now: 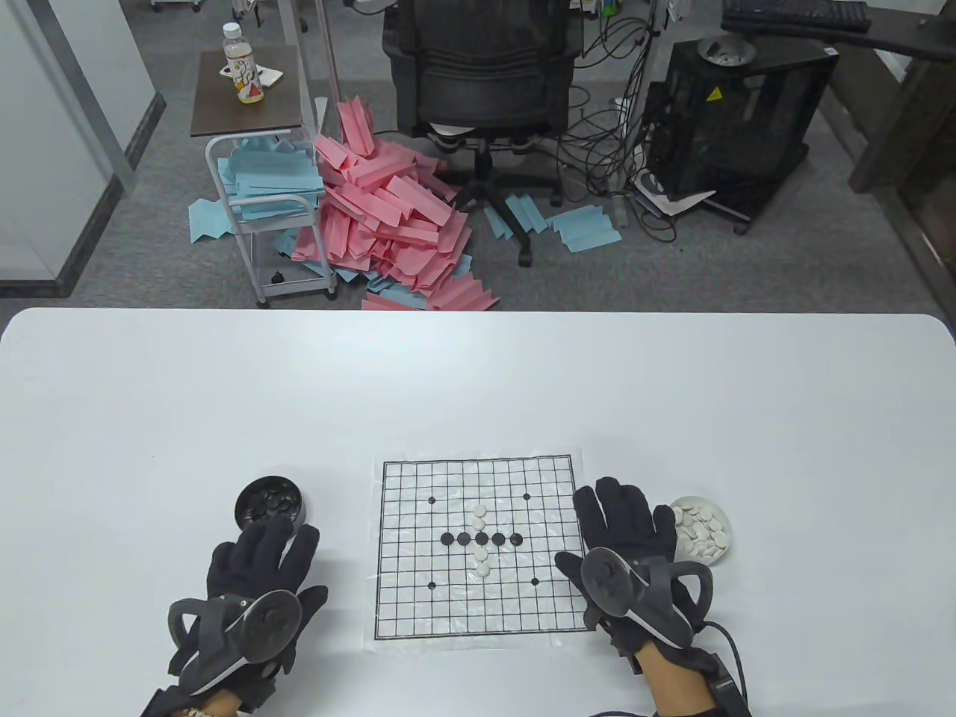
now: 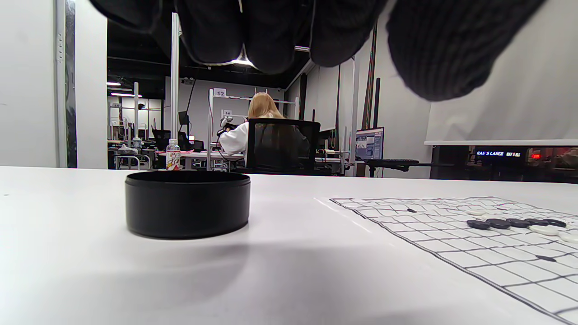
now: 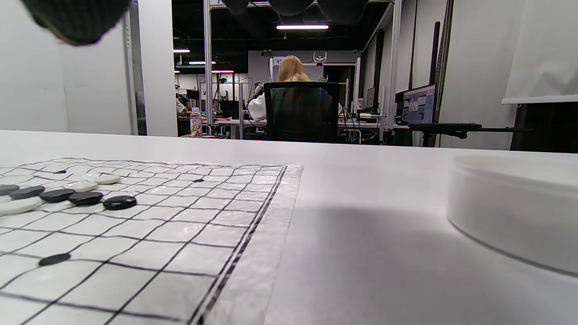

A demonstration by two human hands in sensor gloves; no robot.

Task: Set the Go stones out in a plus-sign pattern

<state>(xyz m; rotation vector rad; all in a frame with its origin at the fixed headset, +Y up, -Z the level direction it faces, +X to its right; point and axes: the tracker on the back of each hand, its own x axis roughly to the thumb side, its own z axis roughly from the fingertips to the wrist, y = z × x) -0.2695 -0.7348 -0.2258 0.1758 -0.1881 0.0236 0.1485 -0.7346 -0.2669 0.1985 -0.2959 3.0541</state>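
A paper Go board (image 1: 478, 549) lies on the white table. On it several black stones (image 1: 482, 538) form a horizontal row, crossed by a vertical line of white stones (image 1: 479, 512), making a plus. The row also shows in the left wrist view (image 2: 515, 222) and the right wrist view (image 3: 86, 197). My left hand (image 1: 261, 553) rests flat with spread fingers, just below the black bowl (image 1: 269, 504) of black stones, empty. My right hand (image 1: 624, 515) rests flat between the board's right edge and the white bowl (image 1: 702, 532) of white stones, empty.
The black bowl (image 2: 187, 203) stands left of the board; the white bowl (image 3: 515, 207) stands right of it. Beyond the table's far edge are an office chair (image 1: 478, 75), a pile of pink and blue paper (image 1: 381, 216) and a small cart.
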